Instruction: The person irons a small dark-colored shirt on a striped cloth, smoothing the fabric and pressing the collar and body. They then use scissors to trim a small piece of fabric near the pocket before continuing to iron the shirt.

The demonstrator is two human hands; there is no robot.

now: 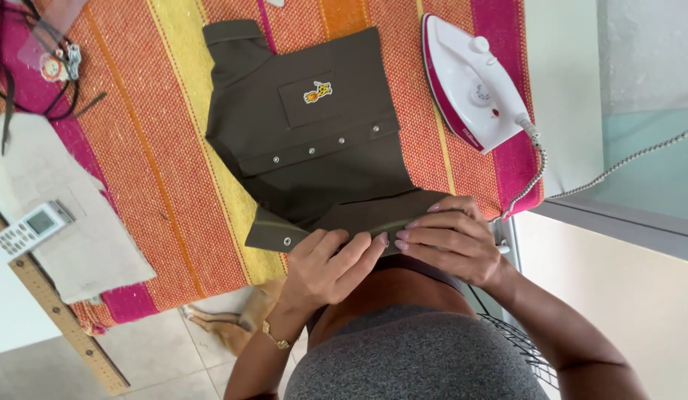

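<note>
While both hands (336, 263) (448, 237) press the shirt (314, 148), an iron (470, 81) rests nearby.

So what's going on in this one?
A person is smoothing a small olive-green shirt spread on a striped cloth. Both the left hand and right hand press and pinch the shirt's near edge. A white and pink iron rests on the cloth to the right, untouched. A remote control and a wooden ruler lie off to the left.
</note>
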